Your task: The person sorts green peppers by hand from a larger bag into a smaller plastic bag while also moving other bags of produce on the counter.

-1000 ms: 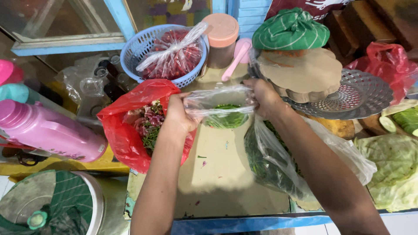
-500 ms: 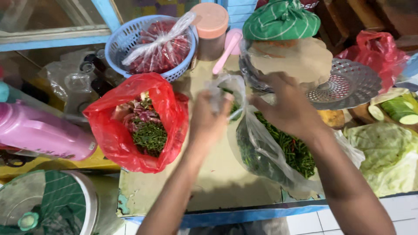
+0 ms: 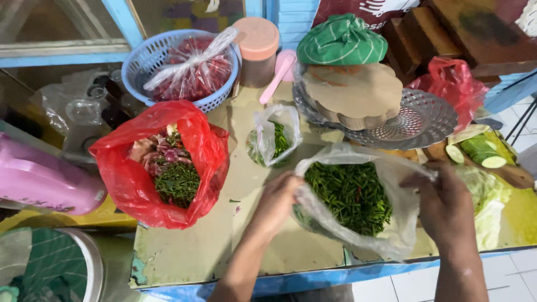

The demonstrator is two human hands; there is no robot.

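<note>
Between the two hands, a large clear plastic bag (image 3: 358,201) of chopped green vegetables rests on the table (image 3: 190,251), each hand gripping its rim: left hand (image 3: 278,202) on one side, right hand (image 3: 446,206) opposite. Left of the left hand gapes a red bag (image 3: 134,184). Beyond it stands a small clear bag (image 3: 274,137).
</note>
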